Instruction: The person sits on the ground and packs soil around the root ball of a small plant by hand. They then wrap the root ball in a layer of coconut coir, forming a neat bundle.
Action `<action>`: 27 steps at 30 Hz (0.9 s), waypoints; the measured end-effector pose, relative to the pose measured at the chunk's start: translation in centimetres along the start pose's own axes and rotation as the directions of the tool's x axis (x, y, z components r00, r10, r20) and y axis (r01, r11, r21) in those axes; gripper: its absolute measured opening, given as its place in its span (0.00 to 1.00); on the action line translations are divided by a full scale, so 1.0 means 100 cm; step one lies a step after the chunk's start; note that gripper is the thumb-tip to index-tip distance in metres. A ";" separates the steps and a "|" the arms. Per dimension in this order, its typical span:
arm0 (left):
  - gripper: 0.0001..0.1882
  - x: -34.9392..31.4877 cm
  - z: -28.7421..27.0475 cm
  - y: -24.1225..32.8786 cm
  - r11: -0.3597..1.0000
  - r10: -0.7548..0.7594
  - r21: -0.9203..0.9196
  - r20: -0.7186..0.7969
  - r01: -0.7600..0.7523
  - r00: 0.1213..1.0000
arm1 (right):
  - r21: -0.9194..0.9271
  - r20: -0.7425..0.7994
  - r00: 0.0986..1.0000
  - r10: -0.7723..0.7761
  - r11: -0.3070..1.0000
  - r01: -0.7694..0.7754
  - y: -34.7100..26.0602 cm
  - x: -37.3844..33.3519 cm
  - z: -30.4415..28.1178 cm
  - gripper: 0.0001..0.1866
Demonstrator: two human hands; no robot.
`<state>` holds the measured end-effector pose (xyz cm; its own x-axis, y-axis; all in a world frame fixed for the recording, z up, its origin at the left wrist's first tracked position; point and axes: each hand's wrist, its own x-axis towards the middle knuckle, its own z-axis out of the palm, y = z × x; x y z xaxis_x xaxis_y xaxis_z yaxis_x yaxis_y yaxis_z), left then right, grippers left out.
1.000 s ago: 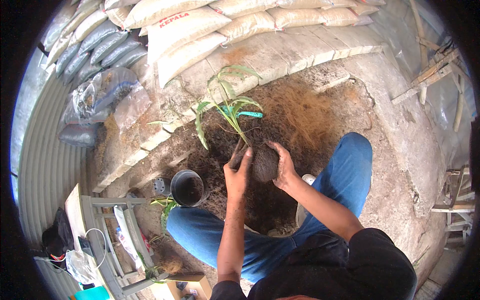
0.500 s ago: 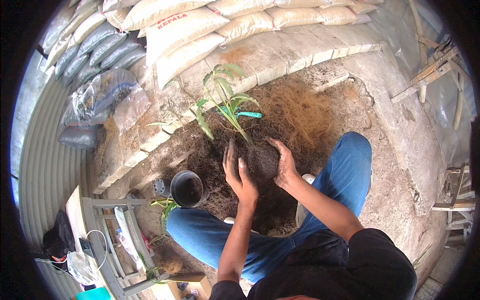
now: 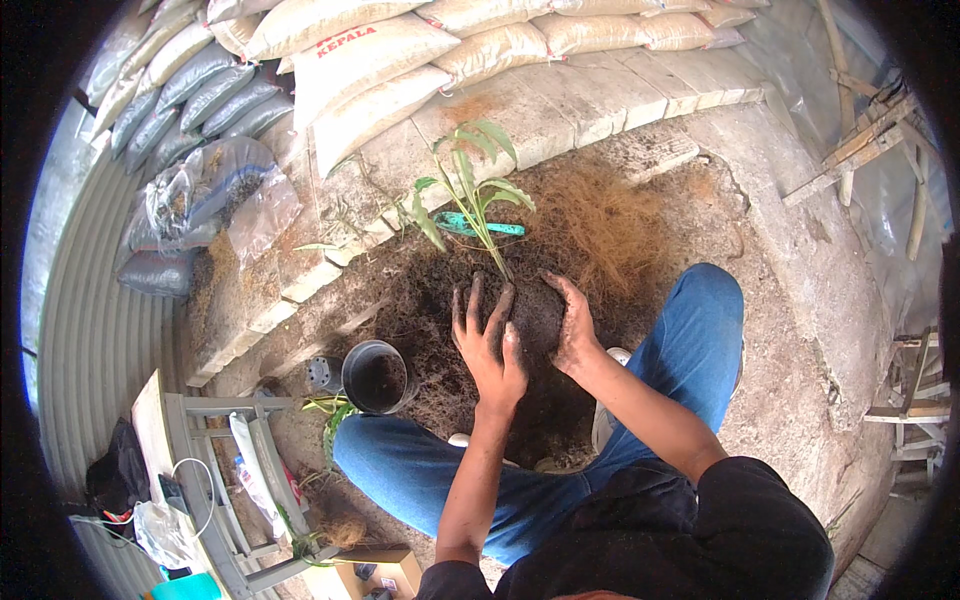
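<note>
A leafy green plant (image 3: 470, 195) with several thin stems rises from a dark, rounded clump of soil (image 3: 536, 318) between my hands. My left hand (image 3: 490, 345) lies against the clump's left side, its soil-stained fingers spread near the base of the stems. From the right, my right hand (image 3: 574, 325) curves round the clump, thumb and fingers pressed to it. The lower part of the clump is hidden, so I cannot tell whether a pot is around it. Just behind the stems a teal hand trowel (image 3: 500, 229) rests on the soil.
A black plastic pot (image 3: 377, 378) stands by my left knee, with a smaller grey pot (image 3: 324, 374) beside it. Brown fibre (image 3: 600, 225) is heaped at the far right of the soil. Stacked sacks (image 3: 380, 50) line the back; a grey stool (image 3: 215, 440) stands at left.
The plant has swung to the right, its leaves shifting with it. My left hand has moved slightly right and its fingers have spread; my right hand has moved only a little.
</note>
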<state>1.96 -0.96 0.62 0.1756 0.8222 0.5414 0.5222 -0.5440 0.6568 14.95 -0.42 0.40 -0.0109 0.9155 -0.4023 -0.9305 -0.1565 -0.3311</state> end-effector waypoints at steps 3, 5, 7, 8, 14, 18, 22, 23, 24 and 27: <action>0.27 0.003 -0.001 0.004 0.998 0.023 -0.058 -0.084 -0.028 0.996 | -0.011 0.005 1.000 -0.011 1.000 0.011 0.002 0.003 -0.004 0.18; 0.27 0.004 0.000 0.000 0.992 0.018 -0.120 -0.101 -0.030 0.995 | -0.014 0.005 1.000 0.021 1.000 -0.021 -0.001 0.000 -0.002 0.18; 0.28 0.002 -0.002 -0.002 0.999 0.003 -0.036 -0.008 -0.003 1.000 | -0.004 0.006 0.999 0.033 0.999 -0.033 -0.003 0.000 -0.001 0.18; 0.28 0.003 -0.002 -0.002 0.998 0.008 -0.061 -0.011 -0.008 1.000 | 0.009 0.007 1.000 0.029 1.000 -0.029 -0.003 0.001 -0.002 0.18; 0.30 0.004 0.010 -0.003 0.878 -0.141 -0.474 -0.116 0.070 0.983 | 0.045 0.053 0.996 0.077 0.996 -0.079 -0.006 0.005 -0.008 0.18; 0.30 0.008 -0.005 -0.006 0.945 -0.045 -0.323 0.039 0.055 0.998 | 0.041 0.023 0.996 0.090 0.995 -0.091 -0.006 0.004 -0.008 0.18; 0.28 0.010 -0.008 -0.007 0.939 -0.037 -0.342 0.022 0.043 0.999 | 0.008 0.077 0.993 0.088 0.996 -0.089 -0.005 0.000 -0.003 0.17; 0.28 0.011 -0.012 -0.007 0.968 0.009 -0.249 0.079 0.011 0.997 | 0.007 0.063 0.995 0.074 0.997 -0.075 -0.004 0.001 -0.005 0.17; 0.27 0.011 -0.013 -0.003 0.966 -0.038 -0.249 0.136 0.072 0.990 | 0.006 0.049 0.997 0.059 0.998 -0.060 -0.004 0.002 -0.006 0.18; 0.28 0.010 -0.011 -0.009 0.949 -0.044 -0.309 0.059 0.060 0.997 | -0.028 0.019 0.999 0.042 0.999 -0.041 -0.003 0.002 -0.004 0.18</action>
<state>0.73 0.12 1.19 0.2009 0.8537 0.4804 0.2487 -0.5188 0.8179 15.41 -0.40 0.07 -0.0565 0.9150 -0.3994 -0.9188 -0.2042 -0.3378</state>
